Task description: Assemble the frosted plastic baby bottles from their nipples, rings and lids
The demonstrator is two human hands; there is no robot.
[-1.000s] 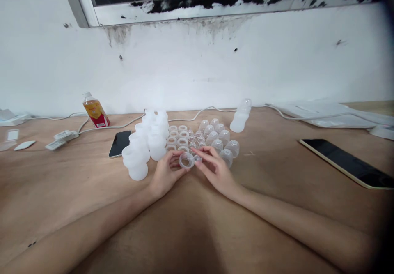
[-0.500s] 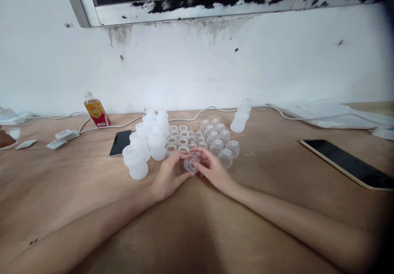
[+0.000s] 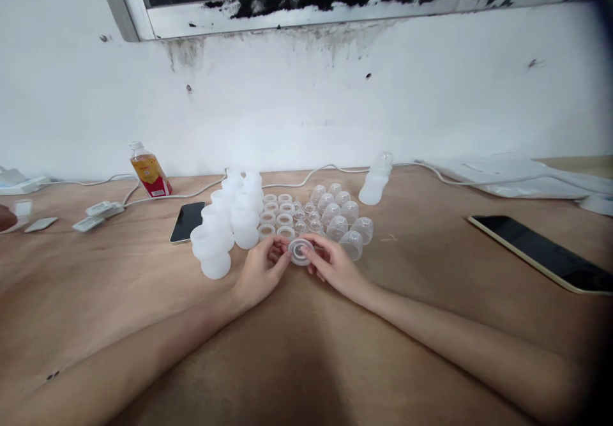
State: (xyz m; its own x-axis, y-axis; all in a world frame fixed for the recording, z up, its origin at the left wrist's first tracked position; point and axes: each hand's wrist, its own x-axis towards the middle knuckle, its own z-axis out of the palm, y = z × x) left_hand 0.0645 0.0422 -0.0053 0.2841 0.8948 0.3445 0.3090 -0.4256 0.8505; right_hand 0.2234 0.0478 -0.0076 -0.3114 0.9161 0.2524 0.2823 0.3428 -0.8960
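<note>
Between my hands is a clear bottle collar ring (image 3: 301,259) with a round translucent piece in its middle, likely a nipple seen from its underside. My left hand (image 3: 262,266) pinches the ring's left edge with thumb and fingers. From the right, my right hand (image 3: 334,266) grips it, the thumb on the inner piece. Just beyond the hands stand rows of collar rings (image 3: 267,231), small clear nipples (image 3: 310,209) and domed clear caps (image 3: 352,244). White baby bottles (image 3: 214,263) stand in rows to the left.
An assembled baby bottle (image 3: 374,186) stands near the wall. A dark phone (image 3: 188,221) lies behind the bottles, and a larger one (image 3: 541,253) at right. A drink bottle (image 3: 151,170), white cable (image 3: 330,168) and plastic bag (image 3: 502,180) lie along the back. Another person's hand (image 3: 6,218) shows far left.
The collar ring has been tipped so its round face turns more toward me. My left thumb and fingers have drawn closer together at its left edge.
</note>
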